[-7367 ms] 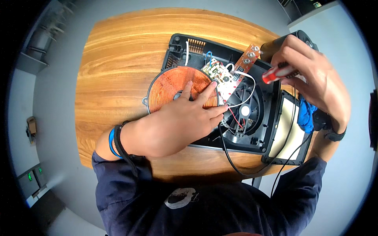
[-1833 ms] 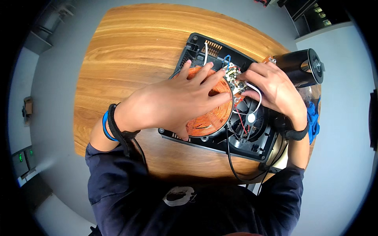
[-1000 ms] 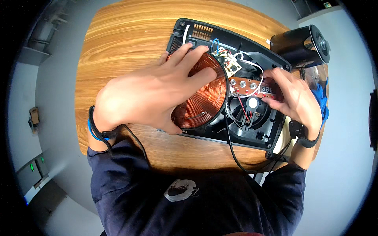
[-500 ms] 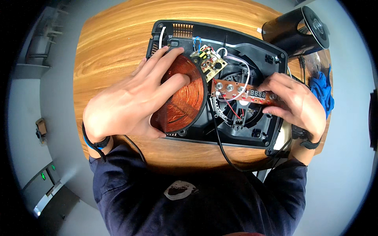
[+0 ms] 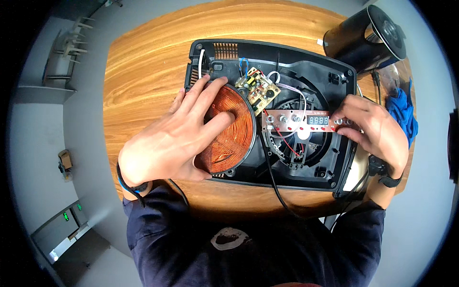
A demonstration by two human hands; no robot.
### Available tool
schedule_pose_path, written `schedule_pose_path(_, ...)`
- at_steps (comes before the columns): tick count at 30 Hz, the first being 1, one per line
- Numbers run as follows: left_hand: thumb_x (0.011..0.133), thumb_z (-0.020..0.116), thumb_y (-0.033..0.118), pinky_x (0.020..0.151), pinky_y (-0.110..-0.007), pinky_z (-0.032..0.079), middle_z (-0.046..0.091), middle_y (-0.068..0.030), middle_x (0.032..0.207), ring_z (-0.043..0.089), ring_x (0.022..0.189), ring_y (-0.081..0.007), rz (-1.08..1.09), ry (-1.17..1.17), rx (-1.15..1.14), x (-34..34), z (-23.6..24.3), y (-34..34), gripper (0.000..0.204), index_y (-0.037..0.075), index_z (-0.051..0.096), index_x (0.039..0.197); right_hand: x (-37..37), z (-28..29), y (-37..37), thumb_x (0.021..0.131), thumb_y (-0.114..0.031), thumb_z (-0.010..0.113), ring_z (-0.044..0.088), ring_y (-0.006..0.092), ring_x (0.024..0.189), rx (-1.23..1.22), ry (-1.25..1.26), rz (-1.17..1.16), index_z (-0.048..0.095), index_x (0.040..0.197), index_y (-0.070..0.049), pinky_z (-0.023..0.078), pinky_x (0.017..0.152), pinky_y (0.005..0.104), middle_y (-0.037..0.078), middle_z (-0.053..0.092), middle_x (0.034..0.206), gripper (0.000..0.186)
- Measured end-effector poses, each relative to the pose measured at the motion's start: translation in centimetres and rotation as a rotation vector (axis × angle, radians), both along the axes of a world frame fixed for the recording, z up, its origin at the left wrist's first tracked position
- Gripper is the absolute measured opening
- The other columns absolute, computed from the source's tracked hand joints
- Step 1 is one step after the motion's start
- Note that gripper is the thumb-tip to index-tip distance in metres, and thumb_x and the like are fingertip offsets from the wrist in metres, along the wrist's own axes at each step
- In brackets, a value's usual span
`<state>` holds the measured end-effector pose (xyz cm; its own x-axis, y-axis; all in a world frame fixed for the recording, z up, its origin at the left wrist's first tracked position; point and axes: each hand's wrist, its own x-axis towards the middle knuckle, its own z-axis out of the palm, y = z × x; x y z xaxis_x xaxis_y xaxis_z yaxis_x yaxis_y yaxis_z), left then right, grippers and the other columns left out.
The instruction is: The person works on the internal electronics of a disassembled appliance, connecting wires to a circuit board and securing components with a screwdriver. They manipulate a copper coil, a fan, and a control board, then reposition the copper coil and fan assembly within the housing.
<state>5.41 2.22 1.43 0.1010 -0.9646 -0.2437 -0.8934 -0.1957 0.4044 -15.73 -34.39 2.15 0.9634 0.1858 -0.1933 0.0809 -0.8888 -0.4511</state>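
An open black appliance housing (image 5: 339,160) lies before me. My left hand (image 5: 178,131) spans a round copper coil (image 5: 229,138) on its left side, thumb at the lower rim and fingertips at the upper. Beside the coil sits a cream circuit board (image 5: 258,90) with blue, white and red wires. My right hand (image 5: 370,126) pinches the right end of a long brown board (image 5: 284,124) with a display (image 5: 318,120) and buttons, lying crosswise over a black fan (image 5: 297,153). My right fingers partly hide that end.
The wooden table (image 5: 148,43) bears a black cylinder (image 5: 358,43) at back right, a blue cloth (image 5: 401,112), a dark-edged pale panel (image 5: 354,177) under the housing's right side and black cables (image 5: 279,191). A grey floor (image 5: 91,177) surrounds the table.
The red-handled screwdriver from my right hand is no longer visible. My right hand has taken the brown board, which has swung from diagonal to crosswise over the fan. My left hand stays on the coil.
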Motion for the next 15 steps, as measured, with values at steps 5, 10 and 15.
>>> schedule_pose_path(5,0.052,0.110,0.028,0.139,-0.069,0.033,0.026,-0.0342,0.185,0.022,0.173,-0.0637,0.003,-0.008,-0.003,-0.24,-0.20,0.02,0.109,0.008,0.059,0.146,-0.12,-0.07,0.07,0.091,-0.005,0.088,0.074,0.0430,0.108,-0.009,0.007,-0.010,0.076,0.121,-0.005,0.061,0.092,0.0518,0.014,0.072,0.114,0.032)
schedule_pose_path(10,0.052,0.110,0.028,0.139,-0.069,0.033,0.027,-0.0345,0.184,0.022,0.173,-0.0628,0.011,-0.008,0.013,-0.45,-0.25,0.16,0.110,0.009,0.058,0.147,-0.05,0.16,-0.08,0.088,-0.004,0.090,0.075,0.0428,0.108,0.017,0.036,-0.006,0.076,0.122,-0.006,0.061,0.092,0.0519,0.014,0.072,0.115,0.036)
schedule_pose_path(15,0.053,0.110,0.030,0.139,-0.068,0.033,0.026,-0.0332,0.186,0.021,0.174,-0.0620,0.010,-0.020,0.004,-0.54,-0.36,0.20,0.111,0.010,0.058,0.149,-0.18,-0.03,-0.22,0.087,-0.002,0.091,0.075,0.0421,0.108,-0.012,0.006,0.016,0.075,0.121,-0.005,0.062,0.091,0.0512,0.014,0.072,0.115,0.038)
